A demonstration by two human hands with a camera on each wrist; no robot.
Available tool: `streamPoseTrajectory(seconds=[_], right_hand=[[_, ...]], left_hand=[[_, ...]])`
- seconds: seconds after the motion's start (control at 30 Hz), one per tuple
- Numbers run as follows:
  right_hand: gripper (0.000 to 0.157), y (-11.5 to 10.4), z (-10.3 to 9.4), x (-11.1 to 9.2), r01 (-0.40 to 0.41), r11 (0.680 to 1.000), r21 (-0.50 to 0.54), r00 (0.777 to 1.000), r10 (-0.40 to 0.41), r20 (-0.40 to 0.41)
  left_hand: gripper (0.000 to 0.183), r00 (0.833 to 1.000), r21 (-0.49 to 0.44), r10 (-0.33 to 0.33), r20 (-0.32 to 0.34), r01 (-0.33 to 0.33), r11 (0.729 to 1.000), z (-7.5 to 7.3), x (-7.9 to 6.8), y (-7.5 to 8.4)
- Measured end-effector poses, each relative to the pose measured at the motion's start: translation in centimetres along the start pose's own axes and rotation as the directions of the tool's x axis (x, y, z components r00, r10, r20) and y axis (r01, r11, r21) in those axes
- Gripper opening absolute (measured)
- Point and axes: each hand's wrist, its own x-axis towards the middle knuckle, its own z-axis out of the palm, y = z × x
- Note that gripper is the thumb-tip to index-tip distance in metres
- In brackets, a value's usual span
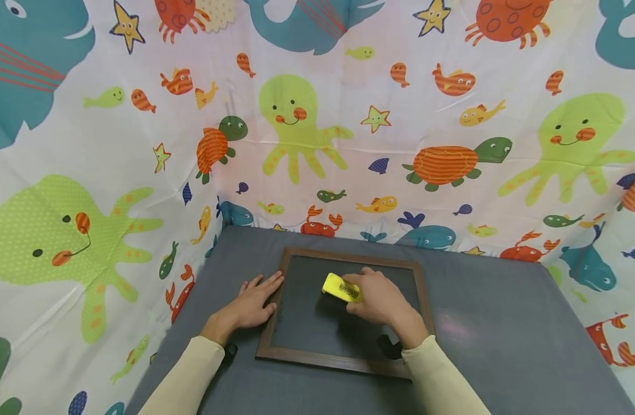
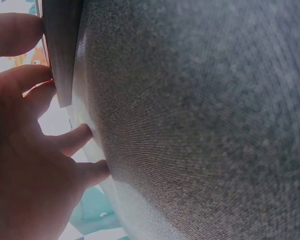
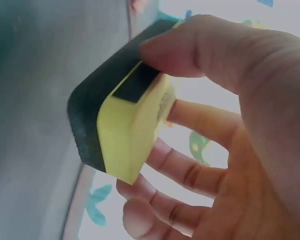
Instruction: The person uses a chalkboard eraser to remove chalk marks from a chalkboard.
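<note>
A chalkboard (image 1: 307, 328) with a brown wooden frame lies flat in front of me. My right hand (image 1: 378, 297) holds a yellow board eraser (image 1: 342, 287) over the middle of the board. In the right wrist view the thumb lies along one side of the eraser (image 3: 125, 130), with fingers on the other. Its dark felt side faces the board surface, and a narrow gap seems to show between them. My left hand (image 1: 252, 302) rests with spread fingers at the board's left edge. The left wrist view shows those fingertips touching the wooden frame (image 2: 62, 55) and the table cloth.
A dark grey cloth covers the table (image 1: 504, 323). Curtains printed with sea animals (image 1: 317, 127) hang behind the table and along both sides. Small black straps show at the wrists, near the sleeves (image 1: 184, 369).
</note>
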Motion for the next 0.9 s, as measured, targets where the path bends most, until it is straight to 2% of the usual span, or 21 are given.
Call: streamPoseTrajectory(seconds=[0.3,0.53,0.7,0.9], right_hand=[[0.066,3.9,-4.2,-0.8,-0.162,0.987,0.018,0.982,0.163,-0.1],[0.071,7.5,-7.3,-2.7,-0.28,0.958,0.065,0.948,0.287,-0.139],[0.078,10.3,-8.3,-4.7,-0.372,0.923,0.096,0.91,0.383,-0.157],[0.077,13.5,-8.0,-7.3,-0.459,0.879,0.13,0.869,0.474,-0.138]], left_hand=[[0.069,1.0,0.003,0.013,0.009,-0.013,1.0,0.0,0.0,0.1],[0.07,1.0,0.0,0.01,0.004,-0.01,1.0,-0.1,0.0,0.1],[0.069,1.0,0.007,0.0,0.011,0.0,1.0,-0.1,0.0,0.2],[0.07,1.0,0.004,-0.003,0.012,0.003,1.0,-0.1,0.0,0.2]])
